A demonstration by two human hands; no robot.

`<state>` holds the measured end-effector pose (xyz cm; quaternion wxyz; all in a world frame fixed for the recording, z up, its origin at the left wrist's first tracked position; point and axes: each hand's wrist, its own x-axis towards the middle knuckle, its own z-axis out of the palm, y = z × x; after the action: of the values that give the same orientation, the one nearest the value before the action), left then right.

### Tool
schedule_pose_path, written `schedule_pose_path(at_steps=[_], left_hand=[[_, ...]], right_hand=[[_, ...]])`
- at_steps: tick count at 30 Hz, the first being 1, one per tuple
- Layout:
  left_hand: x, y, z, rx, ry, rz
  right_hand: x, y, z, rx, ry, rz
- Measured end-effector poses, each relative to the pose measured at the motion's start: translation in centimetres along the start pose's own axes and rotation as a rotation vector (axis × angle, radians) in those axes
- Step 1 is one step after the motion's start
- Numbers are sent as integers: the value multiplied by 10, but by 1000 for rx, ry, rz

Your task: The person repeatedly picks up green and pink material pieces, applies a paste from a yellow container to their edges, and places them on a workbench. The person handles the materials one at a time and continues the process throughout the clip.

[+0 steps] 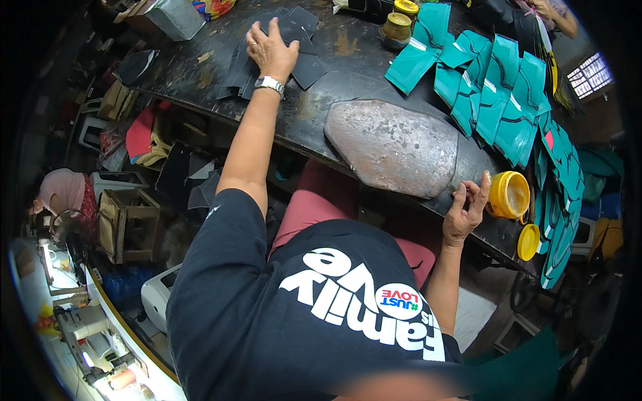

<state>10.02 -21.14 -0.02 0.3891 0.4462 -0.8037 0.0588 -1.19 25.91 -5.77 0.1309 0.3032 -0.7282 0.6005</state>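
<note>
1. The left hand, a silver-coloured watch worn at its wrist, is held palm down with fingers spread apart over a loose pile of thin, flat, black pieces; nothing is seen gripped, and whether any piece is being pressed cannot be told.
2. The right hand is raised near the table's edge, its fingers partly bent and held apart; nothing is seen held in it.
3. Just beside the right hand, a round, open yellow tub is placed, its mouth turned upward; near it a round yellow lid is seen.
4. Between the hands, a broad, angular, grey-brown slab with a worn, spotted surface is laid along the near edge of the dark, scuffed table.
5. Beyond the slab and tub, flat, glossy teal pieces marked with dark curved lines are spread in overlapping rows toward the right.
6. Near the teal pieces, two small yellow-topped containers are stood.
7. Beyond the black pile, a grey box is set at the far left.
8. Below, at the left, a wooden stool and a lit sewing machine can be seen.
</note>
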Motion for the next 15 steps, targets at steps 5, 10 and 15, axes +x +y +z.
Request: schedule_pose_path(at_steps=[5,10,15], left_hand=[[10,-24,21,-79,-148,-126],[4,-15,23,62,-47,62],[6,-4,7,-496,-128,153]], right_hand=[[-1,3,-2,-13,0,17],[1,1,-1,-44,9,-5],[3,-1,-2,-73,17,11]])
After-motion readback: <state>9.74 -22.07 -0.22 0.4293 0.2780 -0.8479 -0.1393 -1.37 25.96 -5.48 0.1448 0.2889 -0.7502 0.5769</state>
